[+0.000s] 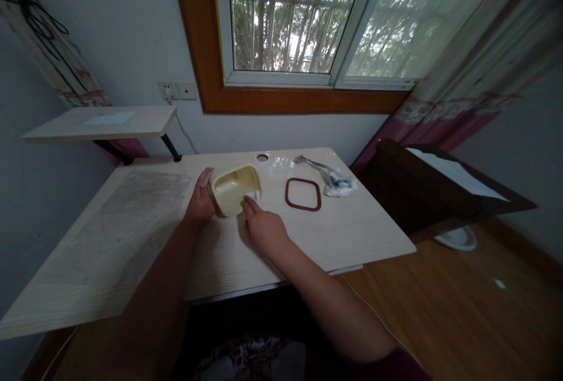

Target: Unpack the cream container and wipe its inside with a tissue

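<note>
A pale yellow plastic container (233, 186), rectangular with rounded corners, is tilted so that its open inside faces me. My left hand (202, 200) is closed around its left side, the thumb up near the rim. My right hand (266, 230) pinches a small white tissue (253, 196) at the container's right wall, with the fingertips pressed close together. To the right on the table lies a brown-red square ring (303, 194) with rounded corners, touched by neither hand.
Beyond the ring sits a clear plastic bag (341, 185) with dark contents. A transparent sheet (118, 223) covers the left part of the wooden table (352, 234). A small raised shelf (145, 120) stands at the back left. Right of the table is a dark brown piece of furniture (422, 193).
</note>
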Demonstrator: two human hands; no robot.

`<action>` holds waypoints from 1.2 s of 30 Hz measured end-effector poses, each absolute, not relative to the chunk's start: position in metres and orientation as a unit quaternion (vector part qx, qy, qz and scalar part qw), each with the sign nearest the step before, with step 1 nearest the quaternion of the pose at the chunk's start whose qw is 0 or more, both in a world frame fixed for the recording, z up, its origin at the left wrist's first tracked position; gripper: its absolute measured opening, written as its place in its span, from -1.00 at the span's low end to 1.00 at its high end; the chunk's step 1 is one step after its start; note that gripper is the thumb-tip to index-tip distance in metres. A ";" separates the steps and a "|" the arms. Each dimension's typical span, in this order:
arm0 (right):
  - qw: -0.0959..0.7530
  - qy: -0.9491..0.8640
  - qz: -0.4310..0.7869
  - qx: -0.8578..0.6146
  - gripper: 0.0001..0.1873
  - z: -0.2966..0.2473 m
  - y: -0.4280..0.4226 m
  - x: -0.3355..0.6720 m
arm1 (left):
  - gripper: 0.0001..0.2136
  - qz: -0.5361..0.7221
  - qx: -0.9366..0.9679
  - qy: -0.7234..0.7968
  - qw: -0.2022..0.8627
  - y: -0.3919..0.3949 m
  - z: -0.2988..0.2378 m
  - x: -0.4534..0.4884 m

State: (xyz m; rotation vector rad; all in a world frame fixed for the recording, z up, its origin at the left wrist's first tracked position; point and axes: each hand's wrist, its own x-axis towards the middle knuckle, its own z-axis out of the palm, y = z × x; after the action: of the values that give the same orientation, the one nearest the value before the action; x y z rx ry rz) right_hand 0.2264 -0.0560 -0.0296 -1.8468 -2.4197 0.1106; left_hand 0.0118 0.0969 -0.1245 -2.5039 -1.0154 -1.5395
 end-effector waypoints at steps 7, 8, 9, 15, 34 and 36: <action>0.068 -0.815 0.045 -0.574 -0.35 -0.026 -0.059 0.225 | -0.21 -0.500 -0.795 -0.344 0.013 0.100 -0.129 0.010; 0.060 -0.807 0.038 -0.587 -0.35 -0.026 -0.056 0.230 | -0.21 -0.501 -0.796 -0.341 0.017 0.100 -0.129 0.010; 0.053 -0.797 0.030 -0.601 -0.36 -0.026 -0.054 0.233 | -0.20 -0.502 -0.797 -0.336 0.020 0.100 -0.129 0.011; 0.065 -0.807 0.025 -0.587 -0.37 -0.028 -0.055 0.224 | -0.17 -0.510 -0.794 -0.329 0.018 0.100 -0.128 0.010; 0.076 -0.816 0.042 -0.571 -0.38 -0.025 -0.050 0.228 | -0.19 -0.506 -0.796 -0.331 0.029 0.097 -0.126 0.011; 0.059 -0.798 0.036 -0.599 -0.39 -0.023 -0.046 0.234 | -0.20 -0.503 -0.799 -0.330 0.030 0.097 -0.125 0.011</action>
State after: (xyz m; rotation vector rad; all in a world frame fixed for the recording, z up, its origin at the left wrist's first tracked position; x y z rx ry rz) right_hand 0.2338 -0.0458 -0.0230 -1.8157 -2.4159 0.1085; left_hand 0.0115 0.0970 -0.1254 -2.4619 -1.0165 -1.5492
